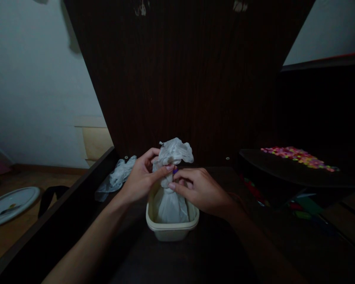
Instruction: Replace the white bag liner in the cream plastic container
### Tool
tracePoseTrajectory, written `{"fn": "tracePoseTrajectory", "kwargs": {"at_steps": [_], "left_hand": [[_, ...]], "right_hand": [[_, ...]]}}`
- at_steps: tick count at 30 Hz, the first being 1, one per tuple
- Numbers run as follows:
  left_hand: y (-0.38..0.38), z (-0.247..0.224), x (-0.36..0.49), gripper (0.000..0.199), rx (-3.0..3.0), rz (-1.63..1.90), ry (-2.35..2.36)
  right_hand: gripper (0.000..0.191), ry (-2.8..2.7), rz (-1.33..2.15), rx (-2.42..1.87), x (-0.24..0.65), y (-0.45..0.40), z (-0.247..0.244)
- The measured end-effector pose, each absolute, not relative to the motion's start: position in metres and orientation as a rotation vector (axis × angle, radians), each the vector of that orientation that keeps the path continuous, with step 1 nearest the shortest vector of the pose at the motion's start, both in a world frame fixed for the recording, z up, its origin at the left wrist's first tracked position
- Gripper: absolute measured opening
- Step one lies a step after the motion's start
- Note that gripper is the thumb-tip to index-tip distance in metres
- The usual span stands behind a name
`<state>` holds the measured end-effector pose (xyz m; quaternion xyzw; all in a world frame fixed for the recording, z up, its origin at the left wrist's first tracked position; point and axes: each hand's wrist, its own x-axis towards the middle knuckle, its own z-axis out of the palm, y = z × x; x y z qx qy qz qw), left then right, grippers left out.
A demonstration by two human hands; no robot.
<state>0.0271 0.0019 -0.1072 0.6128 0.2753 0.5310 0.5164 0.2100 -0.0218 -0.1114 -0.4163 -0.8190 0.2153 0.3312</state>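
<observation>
A whitish plastic bag (172,207) stands in a cream plastic container (173,227), its neck gathered and its loose top spreading above the hands. My left hand (143,173) closes on the bag's neck from the left, thumb laid across the front. From the right, my right hand (197,187) pinches at the neck with thumb and fingers. A small purple-blue item (175,170) shows between the two hands at the neck; its shape is mostly hidden.
Crumpled clear plastic (118,175) lies left of the container, by a raised dark side board (56,221). Behind rises a dark wooden panel (177,79). At right, a dark ledge (263,161) bears colourful small pieces (301,157). A white round lid (13,205) is far left.
</observation>
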Motion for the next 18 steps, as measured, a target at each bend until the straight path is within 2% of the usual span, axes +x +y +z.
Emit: {"fn": "tracePoseTrajectory", "kwargs": {"at_steps": [7, 12, 18], "left_hand": [[0.005, -0.111, 0.028, 0.035, 1.403, 1.316, 0.656], [0.006, -0.112, 0.027, 0.03, 1.386, 1.304, 0.67], [0.0, -0.107, 0.025, 0.039, 1.278, 1.315, 0.61]], "right_hand": [[0.014, -2.161, 0.649, -1.19, 0.212, -0.024, -0.111], [0.011, -2.14, 0.57, -1.17, 0.209, -0.024, -0.111], [0.033, -1.915, 0.584, -1.18, 0.201, -0.024, -0.113]]}}
